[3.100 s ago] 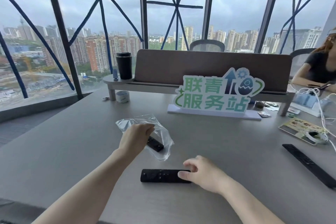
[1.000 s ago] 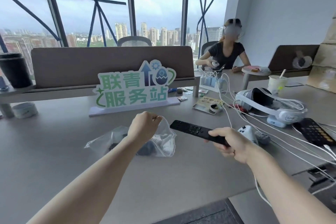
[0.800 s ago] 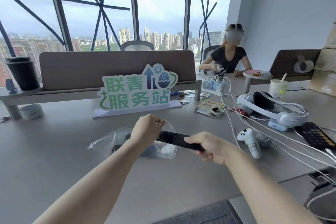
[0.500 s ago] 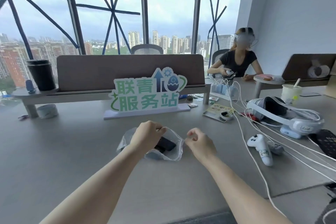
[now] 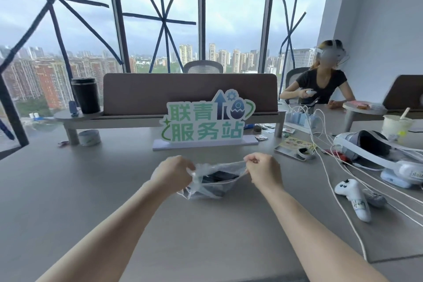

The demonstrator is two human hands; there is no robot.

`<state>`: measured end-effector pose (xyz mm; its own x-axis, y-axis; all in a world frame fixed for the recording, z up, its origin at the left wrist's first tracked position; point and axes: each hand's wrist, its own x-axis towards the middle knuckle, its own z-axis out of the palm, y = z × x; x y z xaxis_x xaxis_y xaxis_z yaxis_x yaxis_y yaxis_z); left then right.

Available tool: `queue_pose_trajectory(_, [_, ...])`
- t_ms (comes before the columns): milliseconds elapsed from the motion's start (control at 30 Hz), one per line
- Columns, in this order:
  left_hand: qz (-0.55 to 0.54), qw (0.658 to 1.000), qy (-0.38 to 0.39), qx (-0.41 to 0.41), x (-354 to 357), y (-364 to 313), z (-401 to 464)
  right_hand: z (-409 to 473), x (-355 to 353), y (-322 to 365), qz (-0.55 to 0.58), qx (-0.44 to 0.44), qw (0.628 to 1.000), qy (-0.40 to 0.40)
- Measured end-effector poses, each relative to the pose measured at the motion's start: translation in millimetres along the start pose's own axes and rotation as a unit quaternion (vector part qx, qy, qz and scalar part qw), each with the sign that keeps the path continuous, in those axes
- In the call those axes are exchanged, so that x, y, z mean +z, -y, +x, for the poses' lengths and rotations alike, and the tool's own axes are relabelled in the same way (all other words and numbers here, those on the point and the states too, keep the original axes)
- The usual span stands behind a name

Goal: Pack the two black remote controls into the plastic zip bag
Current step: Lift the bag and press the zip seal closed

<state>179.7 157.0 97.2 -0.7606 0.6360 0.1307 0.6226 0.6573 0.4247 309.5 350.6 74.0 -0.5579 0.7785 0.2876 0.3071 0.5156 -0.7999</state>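
Note:
The clear plastic zip bag (image 5: 207, 190) lies on the grey table (image 5: 91, 190) in front of me. Black remote controls (image 5: 218, 177) show through its open mouth; I cannot make out each one separately. My left hand (image 5: 172, 173) pinches the left end of the bag's mouth. At the right end of the mouth, my right hand (image 5: 263, 170) pinches the rim. The mouth is stretched between the two hands.
A green and white sign (image 5: 206, 125) stands just behind the bag. White cables (image 5: 332, 167), a white game controller (image 5: 353, 197) and a headset (image 5: 370, 146) lie to the right. A black tumbler (image 5: 85, 95) sits on the shelf at back left. A person (image 5: 320, 82) sits at the far right.
My right hand pushed the second remote into the bag, let go of it and took the right end of the bag's mouth. The view swung back left.

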Motion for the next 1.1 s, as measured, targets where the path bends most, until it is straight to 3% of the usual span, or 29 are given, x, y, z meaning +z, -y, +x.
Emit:
queue_pose_trajectory(133, [-0.232, 0.963, -0.134, -0.025, -58, -10, 15, 7, -23, 55, 0.094, -0.032, 0.995, -0.032])
queue_pose_trajectory(200, [-0.357, 0.920, -0.162, -0.021, -92, -19, 21, 11, -38, 89, 0.161, -0.043, 0.985, -0.053])
queue_pose_trajectory(300, [-0.443, 0.882, -0.163, 0.003, -132, -27, 25, 13, -59, 130, 0.236, -0.043, 0.969, -0.063])
queue_pose_trajectory(433, [-0.463, 0.875, -0.140, 0.016, -140, -21, 24, 9, -70, 144, 0.241, -0.022, 0.970, -0.040])
queue_pose_trajectory(600, [-0.392, 0.914, -0.093, 0.052, -113, -4, 12, 3, -70, 130, 0.189, -0.010, 0.982, 0.011])
queue_pose_trajectory(733, [-0.323, 0.934, -0.146, 0.051, -92, 6, 13, 3, -76, 125, 0.155, -0.030, 0.987, 0.009])
queue_pose_trajectory(833, [-0.348, 0.921, -0.174, 0.028, -88, 3, 9, 4, -82, 124, 0.087, -0.058, 0.994, -0.014])
queue_pose_trajectory(967, [-0.449, 0.877, -0.172, 0.013, -91, -12, 2, -6, -94, 129, -0.121, -0.091, 0.985, -0.080])
queue_pose_trajectory(1033, [-0.457, 0.873, -0.168, 0.026, -93, -25, -1, -14, -96, 135, -0.160, -0.158, 0.970, -0.090])
queue_pose_trajectory(1100, [-0.447, 0.881, -0.147, 0.053, -95, -41, -4, -22, -92, 147, -0.160, -0.257, 0.953, -0.028])
